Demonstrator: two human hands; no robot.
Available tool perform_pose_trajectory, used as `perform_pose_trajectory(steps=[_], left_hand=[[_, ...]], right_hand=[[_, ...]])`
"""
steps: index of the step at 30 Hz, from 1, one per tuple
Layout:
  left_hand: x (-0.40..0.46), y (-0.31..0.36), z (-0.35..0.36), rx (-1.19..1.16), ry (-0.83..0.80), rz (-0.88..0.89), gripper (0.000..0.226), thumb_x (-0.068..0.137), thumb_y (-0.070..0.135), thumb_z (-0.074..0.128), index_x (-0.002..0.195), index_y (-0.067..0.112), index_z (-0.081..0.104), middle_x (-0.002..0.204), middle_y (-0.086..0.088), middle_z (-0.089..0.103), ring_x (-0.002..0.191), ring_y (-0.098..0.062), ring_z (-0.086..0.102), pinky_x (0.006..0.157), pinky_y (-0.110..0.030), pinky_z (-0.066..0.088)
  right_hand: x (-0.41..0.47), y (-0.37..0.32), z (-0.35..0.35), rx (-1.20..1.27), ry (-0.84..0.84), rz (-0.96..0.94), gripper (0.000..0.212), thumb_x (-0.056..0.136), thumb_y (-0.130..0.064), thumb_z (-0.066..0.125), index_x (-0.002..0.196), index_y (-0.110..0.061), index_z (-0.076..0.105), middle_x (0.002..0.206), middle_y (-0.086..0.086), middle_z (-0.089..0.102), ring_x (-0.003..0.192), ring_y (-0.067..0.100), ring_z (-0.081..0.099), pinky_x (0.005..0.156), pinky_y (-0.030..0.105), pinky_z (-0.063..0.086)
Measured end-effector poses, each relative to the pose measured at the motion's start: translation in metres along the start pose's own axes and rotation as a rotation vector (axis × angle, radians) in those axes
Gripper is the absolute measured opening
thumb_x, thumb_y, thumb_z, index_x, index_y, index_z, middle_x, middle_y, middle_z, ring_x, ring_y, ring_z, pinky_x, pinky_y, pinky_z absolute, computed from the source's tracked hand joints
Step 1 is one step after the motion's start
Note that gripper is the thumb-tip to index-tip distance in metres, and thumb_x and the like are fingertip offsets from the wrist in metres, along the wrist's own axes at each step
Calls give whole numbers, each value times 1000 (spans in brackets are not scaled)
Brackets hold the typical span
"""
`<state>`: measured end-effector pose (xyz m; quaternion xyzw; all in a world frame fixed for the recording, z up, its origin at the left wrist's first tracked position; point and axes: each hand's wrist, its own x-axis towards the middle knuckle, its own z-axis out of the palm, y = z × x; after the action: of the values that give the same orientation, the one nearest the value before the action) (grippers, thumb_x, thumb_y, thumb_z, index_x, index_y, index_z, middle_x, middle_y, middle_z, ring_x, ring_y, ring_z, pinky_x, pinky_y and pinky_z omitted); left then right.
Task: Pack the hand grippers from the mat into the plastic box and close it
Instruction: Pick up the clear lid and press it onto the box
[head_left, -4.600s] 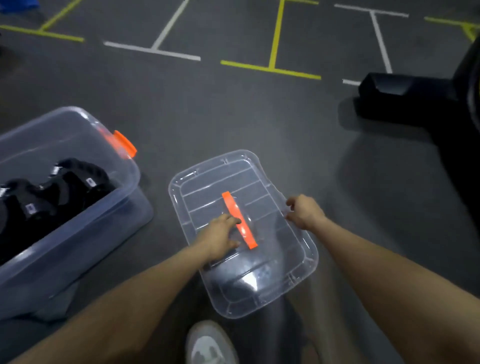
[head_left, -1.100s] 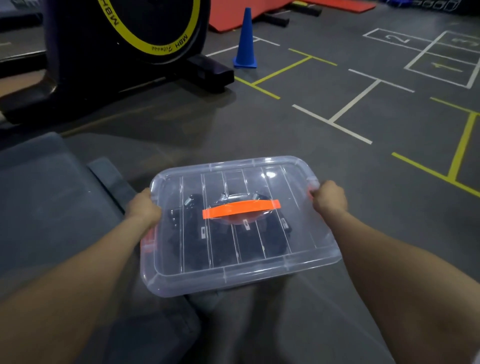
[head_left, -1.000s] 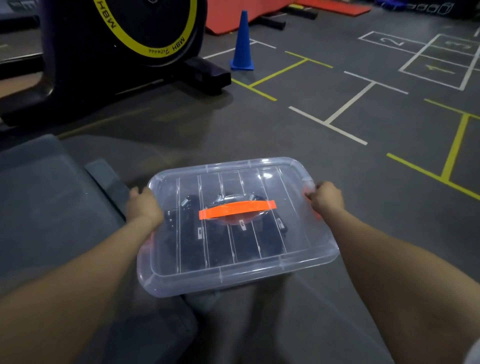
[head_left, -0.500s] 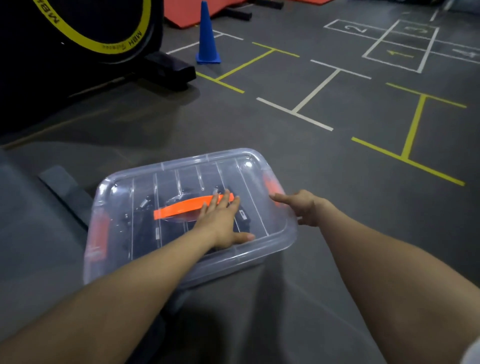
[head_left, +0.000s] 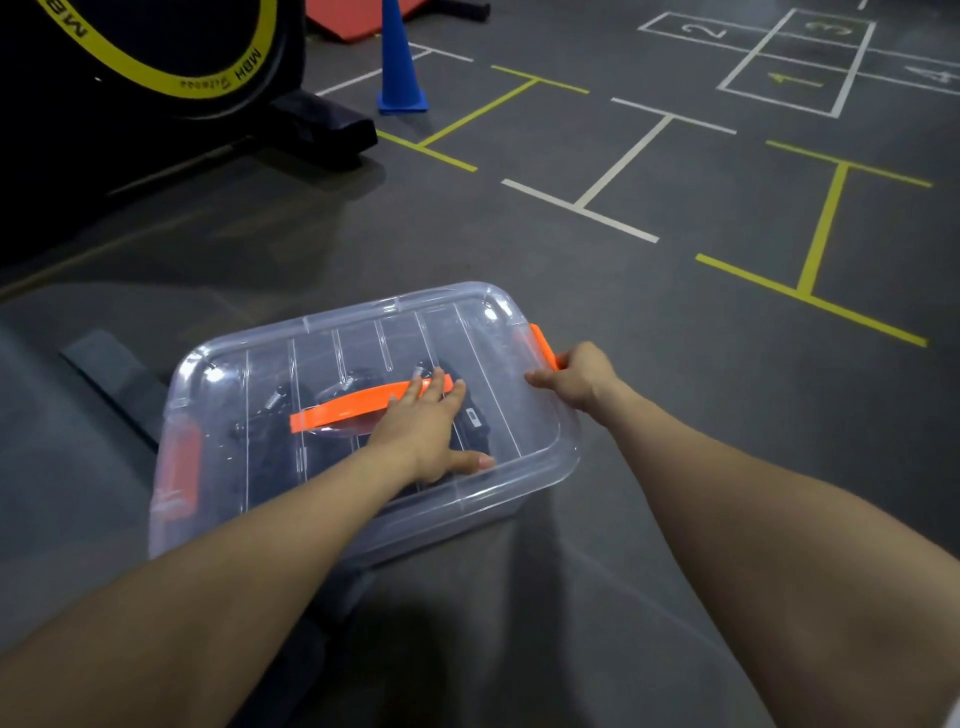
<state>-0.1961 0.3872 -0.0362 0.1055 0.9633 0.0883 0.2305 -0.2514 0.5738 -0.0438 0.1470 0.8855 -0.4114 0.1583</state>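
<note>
Since half a second earlier, shifted little: left hand (head_left: 422, 434) kept flat on the lid (head_left: 483, 374), fingers straight over the near end of the orange handle (head_left: 343, 413), thumb spread toward the near rim. Right hand (head_left: 579, 378) moved onto the orange right latch (head_left: 542, 345), fingers curled round it, latch swung out from the box wall.

Plastic box (head_left: 524, 493) sat on the grey floor (head_left: 519, 249), lid in place, left corner over the edge of the grey mat (head_left: 62, 441). Hand grippers (head_left: 270, 441) lay inside, dark shapes with small springs seen through the clear lid. Orange left latch (head_left: 182, 470) lay flat against the left wall.

Beyond the far rim, open floor up to the white and yellow floor lines (head_left: 623, 161). To the right of the box, bare floor as well. Far left, black exercise machine (head_left: 156, 78) with a yellow ring, its foot well apart from the box; blue cone (head_left: 401, 67) past it, red mat (head_left: 358, 18) behind.

Both forearms reached in from the near edge, left across the lid, right alongside the right wall.
</note>
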Motion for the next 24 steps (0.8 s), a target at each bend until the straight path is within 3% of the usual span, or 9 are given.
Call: perform_pose_trajectory(steps=[2,5,8,11,13,15,20,24], left_hand=[[0,-1,0,0,-1,1,102,77,62,57,150,21,-2,159,-4,-12,147,-26,-10,121,-46,5],[0,-2,0,-6,13,9,102,77,62,57,150,21,-2,159,-4,-12,147,-26,-10,121,-45,5],[-3,-11,2,-60,72,38,98,77,59,60,150,21,7,160,-1,-3,148,-23,-1,122,-42,10],[-12,-35,1,-133,232,42,74,81,47,63,143,21,32,154,-1,29,140,-22,29,115,-36,28],[-23,-57,-2,-149,345,-24,55,85,37,61,133,19,43,142,-2,43,130,-24,40,108,-35,35],[-35,-79,-4,-174,396,-120,49,87,32,58,132,18,44,137,-3,46,128,-25,42,105,-38,38],[-65,-126,-2,-264,465,-356,49,89,27,56,134,13,42,140,-8,39,131,-28,36,107,-38,36],[-85,-164,0,-385,509,-580,56,88,27,58,137,9,36,141,-14,34,131,-33,35,109,-38,31]], right_hand=[[1,-4,1,-123,49,-23,26,79,-27,71,76,-3,61,76,11,57,71,26,54,67,30,43],[1,-9,2,-217,55,-18,28,80,-29,70,82,-2,61,85,14,58,73,28,54,67,31,43],[-5,-20,8,-441,91,-60,36,87,-28,62,110,0,60,121,18,53,101,35,56,82,37,46],[-17,-46,25,-579,153,-253,37,90,-20,57,124,-5,52,135,18,39,123,36,41,100,39,40],[-26,-69,45,-638,87,-384,44,88,-22,60,127,-6,50,135,19,39,125,36,40,104,38,36],[-37,-94,71,-644,-11,-458,48,87,-21,61,131,-7,48,134,18,40,126,35,40,105,37,35],[-67,-138,134,-655,-202,-555,62,82,-32,67,135,-9,45,135,18,38,128,36,37,108,36,33],[-83,-146,175,-810,-345,-607,81,77,-43,70,144,-18,32,144,16,30,134,36,29,114,40,28]])
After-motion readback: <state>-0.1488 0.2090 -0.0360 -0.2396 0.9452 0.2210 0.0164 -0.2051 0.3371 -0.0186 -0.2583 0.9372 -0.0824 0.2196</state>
